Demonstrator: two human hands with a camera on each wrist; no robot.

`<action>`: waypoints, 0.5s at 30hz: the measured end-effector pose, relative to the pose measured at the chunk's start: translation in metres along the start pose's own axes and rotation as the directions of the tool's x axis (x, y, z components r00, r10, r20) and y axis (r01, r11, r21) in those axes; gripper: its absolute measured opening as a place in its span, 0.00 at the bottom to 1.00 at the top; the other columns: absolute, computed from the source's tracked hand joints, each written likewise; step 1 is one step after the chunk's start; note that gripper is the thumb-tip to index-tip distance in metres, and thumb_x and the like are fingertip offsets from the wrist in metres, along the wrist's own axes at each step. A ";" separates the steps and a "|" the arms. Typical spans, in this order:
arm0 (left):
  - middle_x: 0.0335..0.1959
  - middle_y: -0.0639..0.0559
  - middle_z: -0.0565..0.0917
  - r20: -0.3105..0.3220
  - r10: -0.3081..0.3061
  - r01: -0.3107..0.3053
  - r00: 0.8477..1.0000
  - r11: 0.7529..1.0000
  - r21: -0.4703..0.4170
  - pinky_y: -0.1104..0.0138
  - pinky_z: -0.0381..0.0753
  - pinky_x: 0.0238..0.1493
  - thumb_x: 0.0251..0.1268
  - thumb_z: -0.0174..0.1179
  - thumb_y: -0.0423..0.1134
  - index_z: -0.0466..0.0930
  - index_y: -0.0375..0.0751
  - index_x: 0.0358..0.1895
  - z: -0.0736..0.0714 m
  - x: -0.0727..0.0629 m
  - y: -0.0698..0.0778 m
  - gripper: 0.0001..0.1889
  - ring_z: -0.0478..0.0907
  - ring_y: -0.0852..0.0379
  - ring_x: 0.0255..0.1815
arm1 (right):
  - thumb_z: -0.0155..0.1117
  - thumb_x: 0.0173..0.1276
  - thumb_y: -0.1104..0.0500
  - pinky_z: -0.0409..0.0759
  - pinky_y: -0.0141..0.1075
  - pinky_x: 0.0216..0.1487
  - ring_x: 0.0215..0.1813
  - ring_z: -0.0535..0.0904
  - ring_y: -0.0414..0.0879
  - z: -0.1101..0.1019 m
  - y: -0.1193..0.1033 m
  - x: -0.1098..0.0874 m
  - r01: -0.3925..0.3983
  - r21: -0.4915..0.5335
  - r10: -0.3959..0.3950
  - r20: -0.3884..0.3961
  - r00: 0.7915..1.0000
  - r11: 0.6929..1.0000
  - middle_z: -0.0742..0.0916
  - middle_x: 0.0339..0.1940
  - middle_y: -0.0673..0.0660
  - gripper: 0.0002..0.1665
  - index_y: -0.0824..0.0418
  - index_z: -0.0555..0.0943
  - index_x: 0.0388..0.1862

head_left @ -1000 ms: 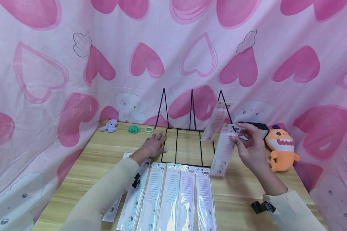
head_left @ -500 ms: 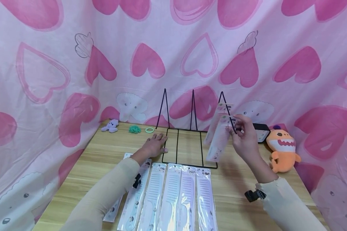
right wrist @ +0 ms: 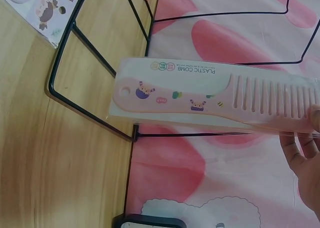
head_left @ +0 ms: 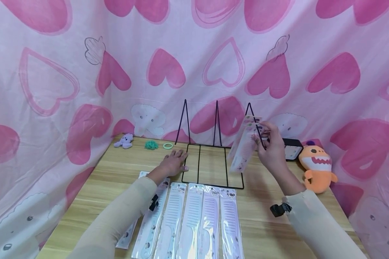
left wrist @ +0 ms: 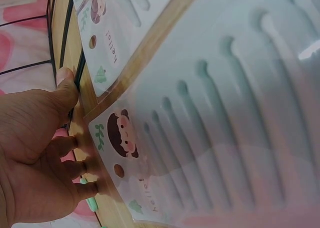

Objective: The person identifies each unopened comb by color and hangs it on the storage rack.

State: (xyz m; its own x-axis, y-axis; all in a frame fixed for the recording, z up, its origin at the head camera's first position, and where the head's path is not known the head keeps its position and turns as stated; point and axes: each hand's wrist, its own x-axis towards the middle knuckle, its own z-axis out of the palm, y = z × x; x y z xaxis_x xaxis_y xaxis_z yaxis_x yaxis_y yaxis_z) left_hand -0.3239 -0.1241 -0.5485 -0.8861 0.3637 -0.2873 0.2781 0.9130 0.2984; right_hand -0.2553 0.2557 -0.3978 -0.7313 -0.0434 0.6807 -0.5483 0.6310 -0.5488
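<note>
My right hand [head_left: 272,145] pinches a pink plastic comb [head_left: 244,153] in a clear packet at its top end. In the right wrist view the comb [right wrist: 180,95] spans the frame, handle end away from the fingers [right wrist: 307,158]. The packet's top is at the right prong [head_left: 256,124] of a black wire rack [head_left: 198,165]. Close behind it, another packaged comb [head_left: 236,145] hangs on the same prong. My left hand [head_left: 171,163] lies spread on the table by the rack's left side; in the left wrist view its thumb [left wrist: 67,85] is at the wire.
Several packaged combs [head_left: 227,219] lie in a row before the rack, partly under my left forearm. A purple plush [head_left: 124,141], green tangle [head_left: 151,145] and green ring [head_left: 168,145] sit back left. An orange shark plush [head_left: 316,169] and black-framed device [head_left: 292,149] stand right.
My right hand has carried the comb backward and up along the right prong, toward the comb hanging behind. My left hand has stayed in place.
</note>
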 end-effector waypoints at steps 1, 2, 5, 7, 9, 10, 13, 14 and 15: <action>0.95 0.45 0.44 0.005 -0.002 0.002 1.000 1.000 -0.003 0.32 0.47 0.91 0.85 0.54 0.64 0.49 0.57 0.93 -0.001 -0.001 0.001 0.43 0.37 0.32 0.95 | 0.69 0.76 0.74 0.77 0.13 0.34 0.50 0.81 0.45 0.000 0.000 0.001 -0.004 0.002 0.004 0.003 1.000 1.000 0.80 0.55 0.69 0.36 0.60 0.68 0.77; 0.95 0.45 0.43 0.011 -0.006 0.006 1.000 1.000 -0.012 0.33 0.46 0.91 0.85 0.55 0.63 0.48 0.57 0.93 -0.002 -0.001 0.002 0.43 0.37 0.32 0.95 | 0.69 0.76 0.74 0.77 0.13 0.35 0.50 0.81 0.46 0.000 0.001 0.002 -0.004 0.001 0.004 0.007 1.000 1.000 0.80 0.55 0.69 0.36 0.60 0.68 0.77; 0.95 0.45 0.42 0.020 -0.012 0.012 1.000 1.000 -0.025 0.33 0.44 0.92 0.86 0.55 0.62 0.48 0.56 0.93 -0.006 -0.006 0.005 0.43 0.36 0.32 0.95 | 0.68 0.78 0.74 0.78 0.12 0.39 0.51 0.81 0.46 0.000 0.002 0.004 -0.013 0.009 0.013 0.014 1.000 1.000 0.80 0.56 0.70 0.35 0.60 0.68 0.78; 0.95 0.44 0.43 0.010 -0.014 0.015 1.000 0.999 -0.035 0.33 0.44 0.91 0.86 0.56 0.61 0.49 0.55 0.93 -0.009 -0.010 0.009 0.42 0.36 0.32 0.95 | 0.67 0.78 0.74 0.78 0.11 0.41 0.52 0.81 0.47 0.000 0.003 0.006 -0.017 0.015 0.017 0.017 1.000 1.000 0.80 0.56 0.71 0.35 0.60 0.68 0.78; 0.95 0.43 0.45 0.005 -0.016 0.016 1.000 0.999 -0.032 0.33 0.46 0.91 0.87 0.56 0.59 0.51 0.52 0.92 -0.014 -0.017 0.014 0.41 0.38 0.32 0.95 | 0.67 0.78 0.73 0.78 0.11 0.43 0.53 0.81 0.50 0.001 0.003 0.008 -0.024 0.021 0.023 0.020 1.000 0.999 0.79 0.56 0.71 0.35 0.60 0.68 0.79; 0.95 0.42 0.46 -0.003 -0.014 0.014 1.000 1.000 -0.024 0.32 0.48 0.91 0.87 0.57 0.59 0.52 0.51 0.92 -0.013 -0.016 0.014 0.41 0.39 0.31 0.94 | 0.67 0.78 0.73 0.78 0.10 0.44 0.54 0.82 0.51 0.001 0.003 0.008 -0.027 0.022 0.026 0.022 0.999 0.999 0.79 0.56 0.72 0.35 0.60 0.68 0.79; 0.94 0.40 0.48 -0.001 -0.014 0.014 1.000 1.000 -0.014 0.32 0.49 0.91 0.87 0.57 0.57 0.53 0.49 0.92 -0.020 -0.025 0.021 0.40 0.41 0.30 0.94 | 0.67 0.79 0.72 0.77 0.10 0.45 0.55 0.83 0.56 0.001 0.003 0.010 -0.040 0.006 0.040 0.032 0.999 0.999 0.78 0.56 0.71 0.36 0.57 0.68 0.80; 0.94 0.40 0.48 0.003 -0.015 0.015 1.000 1.000 -0.010 0.32 0.50 0.91 0.87 0.57 0.56 0.53 0.48 0.92 -0.022 -0.026 0.022 0.41 0.42 0.30 0.94 | 0.66 0.80 0.71 0.76 0.09 0.46 0.56 0.83 0.57 0.001 0.003 0.010 -0.045 -0.001 0.045 0.037 0.998 0.999 0.78 0.57 0.70 0.36 0.56 0.67 0.81; 0.94 0.40 0.48 -0.001 -0.013 0.013 1.000 1.000 -0.018 0.32 0.49 0.91 0.87 0.58 0.57 0.53 0.49 0.92 -0.021 -0.026 0.022 0.41 0.41 0.30 0.94 | 0.66 0.80 0.71 0.76 0.09 0.47 0.56 0.83 0.59 0.001 0.003 0.011 -0.050 -0.007 0.050 0.041 0.998 0.999 0.78 0.57 0.70 0.36 0.55 0.67 0.81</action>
State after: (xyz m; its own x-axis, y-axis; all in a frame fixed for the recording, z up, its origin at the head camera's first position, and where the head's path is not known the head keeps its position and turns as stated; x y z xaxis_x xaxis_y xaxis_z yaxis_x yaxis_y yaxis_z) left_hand -0.3030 -0.1174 -0.5155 -0.8900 0.3514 -0.2906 0.2593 0.9143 0.3112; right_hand -0.2653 0.2565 -0.3930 -0.7741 -0.0433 0.6316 -0.5079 0.6380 -0.5788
